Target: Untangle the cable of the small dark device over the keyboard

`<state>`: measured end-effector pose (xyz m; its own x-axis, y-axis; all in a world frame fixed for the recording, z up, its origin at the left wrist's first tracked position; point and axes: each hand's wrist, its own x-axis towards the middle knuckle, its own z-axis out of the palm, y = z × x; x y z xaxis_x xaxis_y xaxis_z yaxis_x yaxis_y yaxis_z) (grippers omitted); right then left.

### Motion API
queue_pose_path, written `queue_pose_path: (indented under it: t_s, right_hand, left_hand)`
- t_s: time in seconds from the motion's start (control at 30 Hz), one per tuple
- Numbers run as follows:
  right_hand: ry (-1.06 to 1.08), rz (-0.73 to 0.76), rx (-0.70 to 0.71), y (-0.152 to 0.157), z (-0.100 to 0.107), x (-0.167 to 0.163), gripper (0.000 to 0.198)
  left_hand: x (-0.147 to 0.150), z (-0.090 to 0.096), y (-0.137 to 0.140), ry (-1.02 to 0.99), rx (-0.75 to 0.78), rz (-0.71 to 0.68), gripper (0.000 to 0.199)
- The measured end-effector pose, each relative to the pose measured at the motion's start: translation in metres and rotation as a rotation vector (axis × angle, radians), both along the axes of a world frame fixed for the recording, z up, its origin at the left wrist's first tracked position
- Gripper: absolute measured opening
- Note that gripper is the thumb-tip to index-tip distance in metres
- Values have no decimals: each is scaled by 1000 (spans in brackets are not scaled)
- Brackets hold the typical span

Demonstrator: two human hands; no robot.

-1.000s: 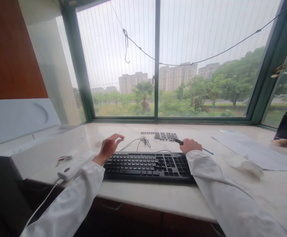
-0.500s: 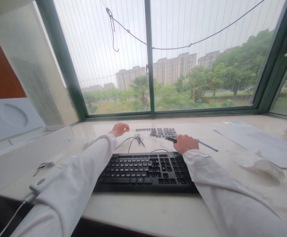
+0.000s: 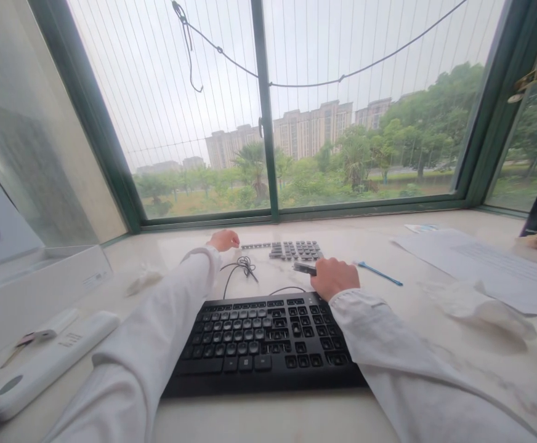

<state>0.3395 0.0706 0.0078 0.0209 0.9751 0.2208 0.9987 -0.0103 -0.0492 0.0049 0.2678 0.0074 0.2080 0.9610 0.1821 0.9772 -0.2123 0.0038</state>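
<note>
reaching left hand (image 3: pixel 223 239) with loose grip just beside loose keycaps (image 3: pixel 295 249), right hand (image 3: pixel 334 277) grip clamped on small tool (image 3: pixel 304 267)

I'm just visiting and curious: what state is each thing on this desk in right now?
Black computer keyboard: flat, some keycaps missing.
Loose dark keycaps: laid out in rows by the window.
Left hand: reaching at the keycap row's end.
Right hand: closed around a small dark tool.
Black cable: loosely coiled.
White open box: lid up.

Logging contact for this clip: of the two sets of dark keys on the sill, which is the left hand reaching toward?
The loose keycaps laid out by the window; the left hand is beside their left end, beyond the full keyboard.
</note>
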Motion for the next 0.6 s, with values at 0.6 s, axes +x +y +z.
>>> queue_pose_path:
  t_s: [0.6]
  right_hand:
    - [4,0,-18,-1,0,-1,24]
  left_hand:
    - [-1,0,1,20,-49,-17,21]
